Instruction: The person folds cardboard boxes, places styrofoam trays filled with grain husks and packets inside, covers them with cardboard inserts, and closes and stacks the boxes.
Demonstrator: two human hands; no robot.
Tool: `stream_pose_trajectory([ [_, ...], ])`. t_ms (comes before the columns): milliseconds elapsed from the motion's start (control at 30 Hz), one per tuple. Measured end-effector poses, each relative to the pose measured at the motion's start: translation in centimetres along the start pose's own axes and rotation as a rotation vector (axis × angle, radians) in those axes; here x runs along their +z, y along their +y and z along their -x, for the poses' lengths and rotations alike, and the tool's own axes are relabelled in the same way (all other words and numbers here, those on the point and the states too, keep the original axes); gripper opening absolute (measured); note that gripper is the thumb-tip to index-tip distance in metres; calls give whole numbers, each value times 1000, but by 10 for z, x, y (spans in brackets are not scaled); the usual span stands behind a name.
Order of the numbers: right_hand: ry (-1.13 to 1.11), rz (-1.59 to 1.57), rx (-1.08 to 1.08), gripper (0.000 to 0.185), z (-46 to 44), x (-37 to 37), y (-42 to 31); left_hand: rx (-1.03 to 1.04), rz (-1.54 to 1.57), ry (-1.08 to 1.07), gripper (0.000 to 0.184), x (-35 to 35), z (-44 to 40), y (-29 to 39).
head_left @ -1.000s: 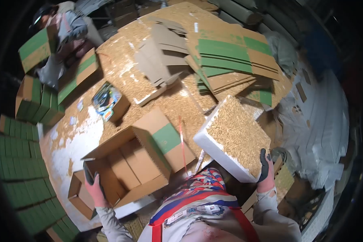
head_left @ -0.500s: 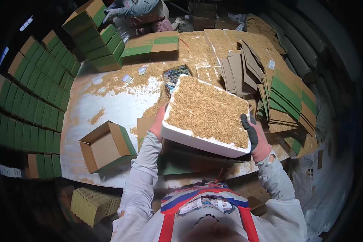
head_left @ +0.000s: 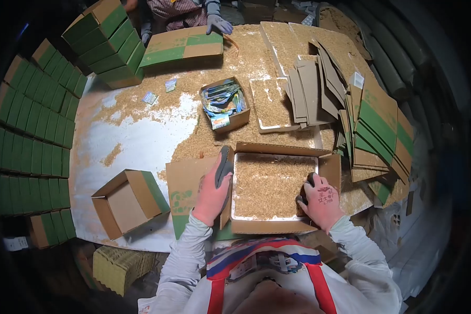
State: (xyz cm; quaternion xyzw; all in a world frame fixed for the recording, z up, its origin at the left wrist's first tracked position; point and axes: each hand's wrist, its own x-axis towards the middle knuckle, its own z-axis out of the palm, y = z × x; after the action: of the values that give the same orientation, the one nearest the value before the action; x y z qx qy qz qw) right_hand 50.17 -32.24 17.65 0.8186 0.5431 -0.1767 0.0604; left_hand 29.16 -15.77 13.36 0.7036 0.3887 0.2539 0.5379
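Okay so the tray point(head_left: 261, 218) is already sitting down inside the open box point(head_left: 272, 226), brown husky-looking fill point(head_left: 269, 183) spread right across it, and that part looks pretty much done to me. Box isn't shut though, nothing's covering the fill. Left hand point(head_left: 212, 196) is up against the box's left side, can't tell if it's actually gripping. Right hand point(head_left: 322, 201) has bent fingers at the tray's right rim, and from here I can't tell if that's a grip or just a push. Well left of the open box there's a smaller box point(head_left: 147, 194) with its cardboard floor showing, so that one looks undone. Flattened cartons point(head_left: 374, 131) are piled to its right, also unmade, while loads of finished-looking green boxes point(head_left: 29, 146) are stacked far off to its left.
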Motion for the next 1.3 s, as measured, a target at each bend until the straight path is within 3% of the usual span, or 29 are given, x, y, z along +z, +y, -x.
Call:
stream_pose_trajectory([
  [67,246,-315,-213,38,-14,-36,11,89,4,57,48,1,-8,-9],
  [133,628,-498,-231,34,-48,-69,35,-117,253,115,39,-9,-39,-37],
  [167,579,-655,-157,29,-75,-78,45,-251,334,180,37,-14,-63,-57],
  [200,503,-526,-105,25,-112,-62,74,-235,-485,229,39,-19,-90,-44],
  [300,396,117,-126,49,-191,28,140,-487,-901,95,60,-4,-164,-73],
  [333,393,342,-128,59,-200,43,144,-541,-847,69,57,2,-181,-94],
  [400,505,530,-26,57,-214,58,144,-466,-868,161,52,12,-189,-102],
  [500,545,455,-109,46,-219,58,157,-399,-731,268,44,6,-183,-105],
  [600,622,369,-190,40,-216,39,157,-313,-563,246,39,-12,-173,-97],
  [667,729,280,-208,40,-210,16,149,-222,-249,306,23,-17,-175,-98],
  [733,880,124,-242,37,-203,-8,135,-151,136,317,13,-18,-184,-110],
  [867,1081,-230,-186,29,-182,-36,130,31,165,282,20,-17,-176,-66],
  [933,1139,-420,-111,27,-169,-46,137,67,489,236,22,-20,-159,-32],
  [1067,1060,-972,58,21,-137,-63,139,286,184,260,15,-5,-80,82],
  [1133,1130,-1201,37,20,-111,-72,125,406,66,140,19,9,-50,100],
  [1200,1230,-1187,-35,19,-84,-82,111,392,-81,-104,22,20,-32,94],
  [1233,1256,-1191,-88,18,-71,-83,108,322,-173,-337,25,25,-26,89],
  [1267,1278,-1198,-137,18,-56,-82,103,352,-437,-498,30,36,-23,70],
  [1300,1306,-1119,-155,18,-38,-84,93,367,-648,-530,33,45,-17,54],
])
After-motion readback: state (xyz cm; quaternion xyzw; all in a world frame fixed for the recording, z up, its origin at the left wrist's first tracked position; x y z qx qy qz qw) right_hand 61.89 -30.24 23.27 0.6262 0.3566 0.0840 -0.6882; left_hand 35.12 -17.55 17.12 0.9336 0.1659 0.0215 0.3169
